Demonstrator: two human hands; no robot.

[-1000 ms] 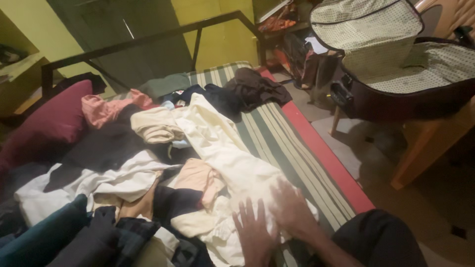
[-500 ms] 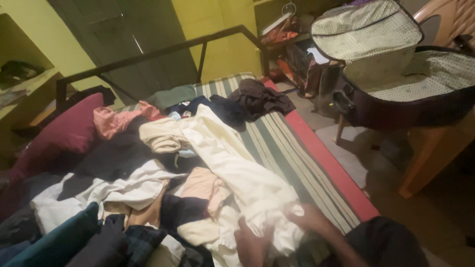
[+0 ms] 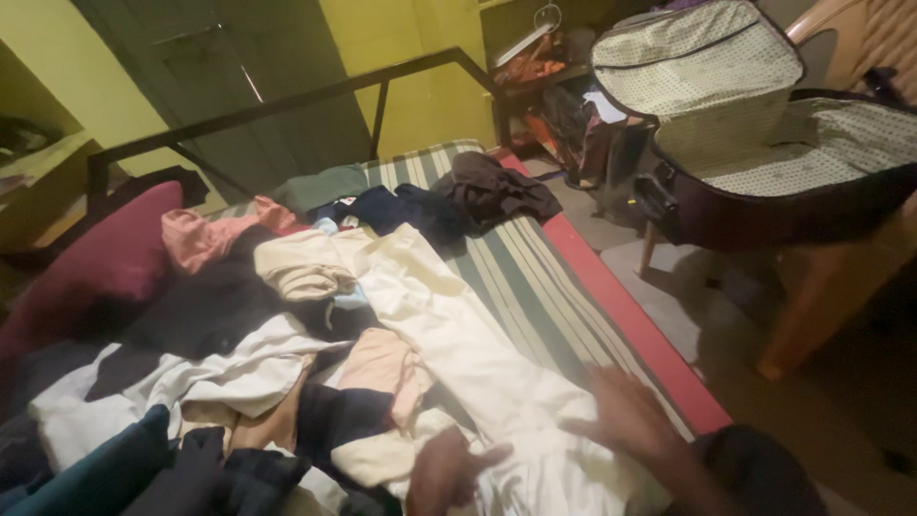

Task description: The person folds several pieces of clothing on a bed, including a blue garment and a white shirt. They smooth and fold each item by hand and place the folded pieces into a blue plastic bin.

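A home bedroom: clothes (image 3: 315,315) covered a striped mattress (image 3: 535,277), an open suitcase (image 3: 764,143) rested on a chair (image 3: 841,277).

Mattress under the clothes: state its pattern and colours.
The mattress has green and pale stripes with a red edge; head view.

One bed (image 3: 573,287) with a big pile of clothes (image 3: 315,334), one red pillow (image 3: 95,258), one open suitcase (image 3: 764,143), two hands.

A long cream cotton garment (image 3: 449,334) lies on the striped mattress bed (image 3: 535,277), amid a heap of clothes spreading left. At the near edge, both hands rest on it: left hand (image 3: 441,473) left, right hand (image 3: 626,416) right. An open dark fabric suitcase (image 3: 764,143) sits on a tan plastic chair (image 3: 841,277), far right.
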